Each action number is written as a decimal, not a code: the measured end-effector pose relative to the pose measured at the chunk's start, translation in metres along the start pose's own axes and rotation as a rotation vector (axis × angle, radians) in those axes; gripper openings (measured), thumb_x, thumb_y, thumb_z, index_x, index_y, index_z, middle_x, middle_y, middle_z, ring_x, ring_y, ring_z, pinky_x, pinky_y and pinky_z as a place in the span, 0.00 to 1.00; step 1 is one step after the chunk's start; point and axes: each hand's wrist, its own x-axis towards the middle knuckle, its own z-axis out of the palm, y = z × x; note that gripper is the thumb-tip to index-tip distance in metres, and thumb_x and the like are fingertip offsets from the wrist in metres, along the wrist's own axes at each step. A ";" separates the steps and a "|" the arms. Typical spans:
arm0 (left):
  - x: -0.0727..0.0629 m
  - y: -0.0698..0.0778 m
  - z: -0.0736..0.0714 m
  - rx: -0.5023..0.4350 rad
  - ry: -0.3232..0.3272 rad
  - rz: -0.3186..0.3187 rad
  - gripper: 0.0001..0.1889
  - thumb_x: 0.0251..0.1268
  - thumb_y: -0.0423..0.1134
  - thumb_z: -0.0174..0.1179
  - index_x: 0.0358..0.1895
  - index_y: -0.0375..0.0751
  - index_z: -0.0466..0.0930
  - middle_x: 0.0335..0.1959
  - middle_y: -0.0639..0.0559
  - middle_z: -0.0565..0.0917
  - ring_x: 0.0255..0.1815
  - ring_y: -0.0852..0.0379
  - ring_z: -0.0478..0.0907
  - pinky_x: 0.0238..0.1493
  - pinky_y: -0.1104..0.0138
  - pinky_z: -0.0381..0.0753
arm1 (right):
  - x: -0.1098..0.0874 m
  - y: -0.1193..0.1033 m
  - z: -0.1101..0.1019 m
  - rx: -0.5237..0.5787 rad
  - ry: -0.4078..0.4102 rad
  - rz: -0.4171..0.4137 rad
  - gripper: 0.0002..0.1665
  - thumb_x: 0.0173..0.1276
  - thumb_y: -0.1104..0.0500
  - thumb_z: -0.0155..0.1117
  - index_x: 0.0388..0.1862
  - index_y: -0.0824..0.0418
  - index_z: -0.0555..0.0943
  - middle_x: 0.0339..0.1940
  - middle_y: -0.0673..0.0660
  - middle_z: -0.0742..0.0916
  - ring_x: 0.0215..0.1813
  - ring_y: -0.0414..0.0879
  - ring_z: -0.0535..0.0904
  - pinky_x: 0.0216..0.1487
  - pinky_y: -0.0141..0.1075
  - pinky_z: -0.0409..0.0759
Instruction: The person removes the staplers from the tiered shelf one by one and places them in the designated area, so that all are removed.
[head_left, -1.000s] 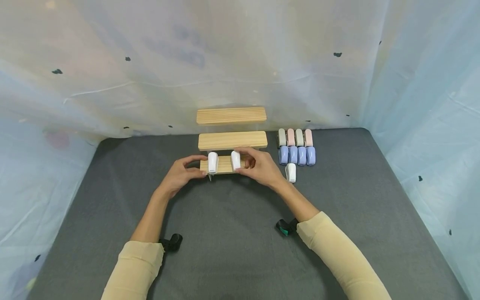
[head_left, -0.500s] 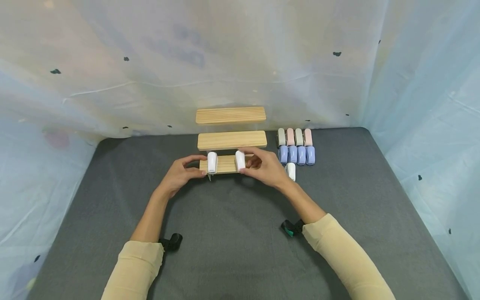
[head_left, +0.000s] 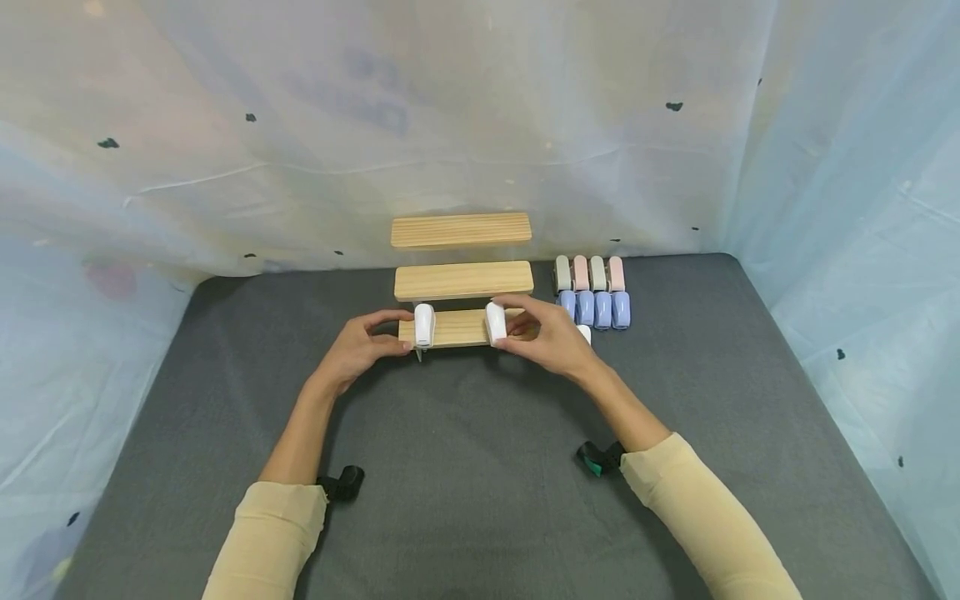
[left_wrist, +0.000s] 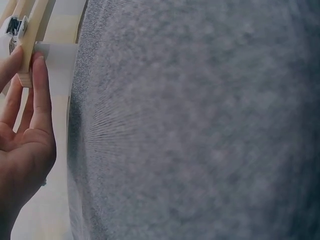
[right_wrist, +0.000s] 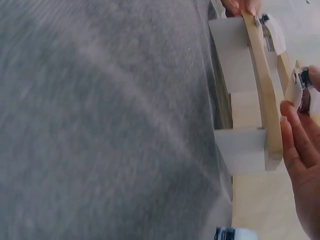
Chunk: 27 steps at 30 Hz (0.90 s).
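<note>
In the head view a three-tier wooden stand has its lowest board (head_left: pixel 459 329) nearest the person. On the left part of that board stands a white mini stapler (head_left: pixel 424 325). My left hand (head_left: pixel 354 352) grips the board's left end, thumb at the front edge; the left wrist view shows the fingers around the board end (left_wrist: pixel 26 79). A second white mini stapler (head_left: pixel 495 323) is pinched upright between thumb and index finger of my right hand (head_left: pixel 553 340), over the right part of the board. The right wrist view shows this stapler (right_wrist: pixel 296 86) close over the wood.
Behind rise the middle board (head_left: pixel 463 281) and the top board (head_left: pixel 461 230). Right of the stand, several blue staplers (head_left: pixel 603 310) sit in front of a row of pink (head_left: pixel 616 273) and grey-green staplers (head_left: pixel 562 273). Another white stapler (head_left: pixel 585 334) is mostly hidden behind my right hand.
My right hand has moved to the right along the lowest board with its white stapler, widening the gap to the left stapler. My left hand has stayed in place.
</note>
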 end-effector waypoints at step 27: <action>0.000 -0.001 0.000 0.020 0.007 -0.011 0.32 0.58 0.40 0.74 0.67 0.46 0.75 0.59 0.38 0.78 0.53 0.48 0.82 0.58 0.53 0.75 | -0.034 0.020 -0.047 -0.107 0.039 0.053 0.36 0.57 0.62 0.79 0.65 0.55 0.78 0.45 0.59 0.88 0.41 0.50 0.86 0.44 0.55 0.81</action>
